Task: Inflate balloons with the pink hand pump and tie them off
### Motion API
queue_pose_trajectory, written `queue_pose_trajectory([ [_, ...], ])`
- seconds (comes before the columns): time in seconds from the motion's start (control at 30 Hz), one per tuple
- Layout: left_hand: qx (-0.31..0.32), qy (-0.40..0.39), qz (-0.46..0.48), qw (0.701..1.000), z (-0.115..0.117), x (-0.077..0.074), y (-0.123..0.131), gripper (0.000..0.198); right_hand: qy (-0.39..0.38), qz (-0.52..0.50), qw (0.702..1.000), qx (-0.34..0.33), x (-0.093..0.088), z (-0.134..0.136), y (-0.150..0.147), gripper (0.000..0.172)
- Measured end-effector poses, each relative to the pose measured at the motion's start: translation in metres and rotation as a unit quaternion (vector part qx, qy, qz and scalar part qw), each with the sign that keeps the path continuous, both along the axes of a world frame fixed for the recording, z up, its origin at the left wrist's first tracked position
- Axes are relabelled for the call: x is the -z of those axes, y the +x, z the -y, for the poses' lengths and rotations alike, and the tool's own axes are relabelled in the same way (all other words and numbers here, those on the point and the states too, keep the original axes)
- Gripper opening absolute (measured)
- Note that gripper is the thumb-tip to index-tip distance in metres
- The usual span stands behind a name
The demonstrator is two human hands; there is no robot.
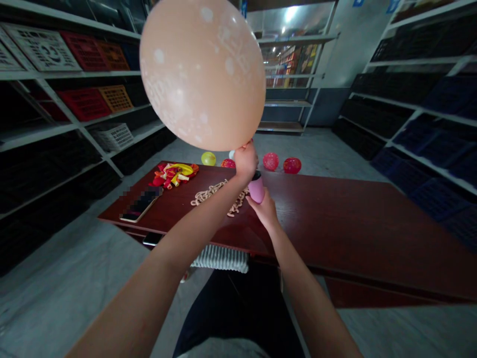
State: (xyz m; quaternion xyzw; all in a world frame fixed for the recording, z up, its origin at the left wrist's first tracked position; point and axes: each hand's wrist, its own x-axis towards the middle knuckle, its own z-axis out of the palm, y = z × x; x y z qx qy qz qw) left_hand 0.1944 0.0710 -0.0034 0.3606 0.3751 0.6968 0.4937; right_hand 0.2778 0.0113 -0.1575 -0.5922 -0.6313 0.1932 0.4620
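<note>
A large inflated peach balloon with pale spots fills the upper middle of the view. My left hand is pinched shut round its neck just below the balloon. Right under it my right hand is wrapped round a small pink balloon pump, whose dark top meets the balloon's neck. Both hands are held above a dark red table. On the table below them lies a heap of flat peach balloons.
A pile of red, yellow and orange flat balloons and a phone lie at the table's left. Inflated yellow and red balloons rest on the floor beyond. Shelves with crates line both sides.
</note>
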Motion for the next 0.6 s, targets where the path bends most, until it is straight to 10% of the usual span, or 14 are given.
queue_pose_trajectory([
  [0.33,0.058,-0.002,0.102,0.993,0.027,0.033,-0.106,0.043,0.070,0.256,0.963,-0.044,-0.012,0.025,-0.012,0.055],
  [0.6,-0.058,-0.117,0.094,0.987,0.041,0.070,-0.209,0.049,0.073,0.430,0.896,-0.088,-0.022,0.050,0.012,0.049],
])
